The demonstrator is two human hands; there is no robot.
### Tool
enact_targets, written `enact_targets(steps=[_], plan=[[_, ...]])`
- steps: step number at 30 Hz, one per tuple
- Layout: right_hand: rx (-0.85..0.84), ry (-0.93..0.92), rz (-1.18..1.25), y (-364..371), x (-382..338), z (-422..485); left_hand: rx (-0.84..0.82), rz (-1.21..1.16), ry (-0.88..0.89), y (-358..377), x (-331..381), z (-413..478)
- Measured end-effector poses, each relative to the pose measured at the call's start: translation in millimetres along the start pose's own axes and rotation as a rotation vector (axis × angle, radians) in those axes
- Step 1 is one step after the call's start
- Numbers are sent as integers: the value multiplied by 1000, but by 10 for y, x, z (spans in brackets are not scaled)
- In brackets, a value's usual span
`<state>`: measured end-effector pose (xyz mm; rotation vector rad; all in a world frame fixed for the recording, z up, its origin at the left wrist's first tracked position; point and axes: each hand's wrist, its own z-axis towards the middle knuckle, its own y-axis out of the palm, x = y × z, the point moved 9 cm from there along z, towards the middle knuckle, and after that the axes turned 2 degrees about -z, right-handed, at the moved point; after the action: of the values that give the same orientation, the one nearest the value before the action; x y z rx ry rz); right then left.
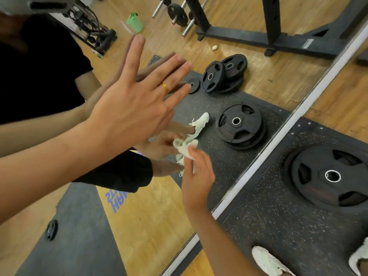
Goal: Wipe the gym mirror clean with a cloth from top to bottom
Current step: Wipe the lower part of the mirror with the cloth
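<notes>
**Cloth pressed to the lower mirror, left hand spread on the glass**

A crumpled pale green cloth [186, 147] is held against the gym mirror [229, 90], low on the glass and near its white bottom frame [282, 134]. The cloth is pinched between the fingers and thumb of the right hand [196, 176], and its reflection is seen touching it just above. The left hand [135, 102] is spread wide, fingers apart, and appears to be laid flat on the mirror higher up and to the left; its fingertips seem to meet those of their reflection. A gold ring [165, 88] is worn on one finger of that hand.

In the mirror a black shirt, stacked weight plates, a rack base, barbell ends and a green cup on the wooden floor are reflected. In front of the mirror a black weight plate [326, 176] is laid flat on the speckled rubber mat [268, 226], well to the right of the right hand. Pale shoes [268, 261] are seen on the mat at the bottom edge.
</notes>
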<state>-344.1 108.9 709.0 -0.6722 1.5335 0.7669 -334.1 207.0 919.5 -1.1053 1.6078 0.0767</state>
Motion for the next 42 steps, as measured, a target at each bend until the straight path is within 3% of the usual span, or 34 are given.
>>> enact_targets(steps=[4, 11, 17, 24, 29, 35, 42], plan=[[-25, 94, 10, 40, 120, -22, -6, 120, -15, -82, 59, -2], [210, 227, 101, -3, 103, 57, -7, 229, -13, -154, 97, 19], [30, 143, 14, 99, -7, -338, 6, 229, -25, -144, 57, 13], [161, 130, -58, 8, 49, -42, -23, 188, -32, -131, 58, 23], [-27, 32, -5, 171, -88, -677, -10, 171, -47, -127, 37, 19], [114, 135, 9, -52, -25, -73, -31, 186, -34, -130, 69, 29], [-20, 52, 24, 200, -46, -685, -23, 162, -42, -138, 58, 33]])
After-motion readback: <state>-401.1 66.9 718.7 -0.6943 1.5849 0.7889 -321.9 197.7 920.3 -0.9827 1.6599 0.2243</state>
